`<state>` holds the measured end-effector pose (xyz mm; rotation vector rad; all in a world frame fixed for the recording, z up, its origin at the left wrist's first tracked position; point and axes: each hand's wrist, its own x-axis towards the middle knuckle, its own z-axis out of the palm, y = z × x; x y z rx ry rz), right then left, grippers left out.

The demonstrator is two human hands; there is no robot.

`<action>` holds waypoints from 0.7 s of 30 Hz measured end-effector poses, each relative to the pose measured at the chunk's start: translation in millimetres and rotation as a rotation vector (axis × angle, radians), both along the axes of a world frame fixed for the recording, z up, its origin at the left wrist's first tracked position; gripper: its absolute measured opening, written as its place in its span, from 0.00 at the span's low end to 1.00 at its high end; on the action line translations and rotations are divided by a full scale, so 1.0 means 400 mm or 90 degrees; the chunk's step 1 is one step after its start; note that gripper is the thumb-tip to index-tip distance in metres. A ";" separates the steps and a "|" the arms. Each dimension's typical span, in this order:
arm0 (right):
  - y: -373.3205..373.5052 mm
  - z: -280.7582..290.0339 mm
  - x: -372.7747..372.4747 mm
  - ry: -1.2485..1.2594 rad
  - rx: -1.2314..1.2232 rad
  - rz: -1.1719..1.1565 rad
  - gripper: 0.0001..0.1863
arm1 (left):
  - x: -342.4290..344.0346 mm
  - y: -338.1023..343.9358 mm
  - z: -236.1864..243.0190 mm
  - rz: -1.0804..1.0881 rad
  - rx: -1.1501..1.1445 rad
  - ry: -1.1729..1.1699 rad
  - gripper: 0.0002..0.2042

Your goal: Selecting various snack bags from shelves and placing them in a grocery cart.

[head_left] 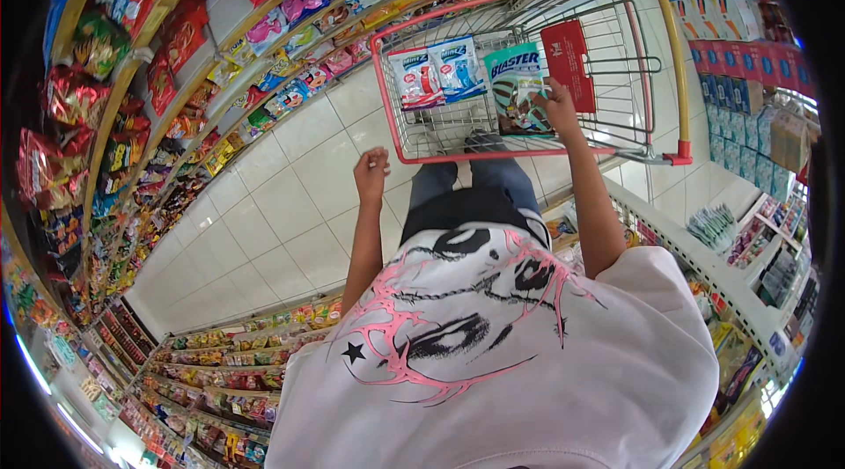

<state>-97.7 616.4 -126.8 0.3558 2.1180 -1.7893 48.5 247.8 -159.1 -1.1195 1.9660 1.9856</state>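
My right hand [556, 108] is closed on the right edge of a teal candy bag [514, 73] with brown-and-mint striped sweets pictured on it. The bag is tilted within the wire shopping cart [519, 154]. Beside it, in the same cart, lie a white-and-red candy bag [417, 80] and a white-and-blue candy bag [459, 71]. My left hand [371, 172] hangs over the floor, outside the cart's near left corner. Its fingers are loosely bent and nothing shows in them.
Shelves of snack and candy packets [290, 20] curve along the left and far side. More packets fill shelves [220, 372] at lower left. Stacked boxes [748, 73] stand on the right, past the cart's yellow handle [676, 64]. A red panel [569, 66] is on the cart. The floor [264, 214] is pale tile.
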 end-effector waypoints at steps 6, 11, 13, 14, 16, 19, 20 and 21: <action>0.008 -0.307 -0.072 -0.149 -0.008 -0.018 0.18 | 0.113 0.031 -0.142 -0.036 -0.096 -0.085 0.12; -0.066 -0.467 -0.134 -0.259 0.018 0.033 0.23 | 0.326 0.076 -0.176 -0.079 0.115 -0.228 0.14; -0.093 -0.520 -0.146 -0.286 0.014 -0.001 0.23 | 0.394 0.124 -0.151 -0.122 0.076 -0.319 0.13; -0.113 -0.533 -0.157 -0.292 0.006 0.006 0.23 | 0.471 0.125 -0.172 -0.150 0.007 -0.306 0.12; -0.107 -0.588 -0.176 -0.309 -0.086 0.010 0.22 | 0.509 0.191 -0.147 -0.074 0.026 -0.393 0.11; -0.163 -0.618 -0.198 -0.317 -0.098 0.002 0.20 | 0.613 0.251 -0.120 0.006 0.059 -0.409 0.11; -0.169 -0.635 -0.200 -0.309 -0.114 -0.002 0.20 | 0.627 0.269 -0.115 0.028 0.078 -0.388 0.11; -0.169 -0.650 -0.202 -0.284 -0.148 -0.006 0.20 | 0.635 0.282 -0.118 0.031 0.077 -0.395 0.11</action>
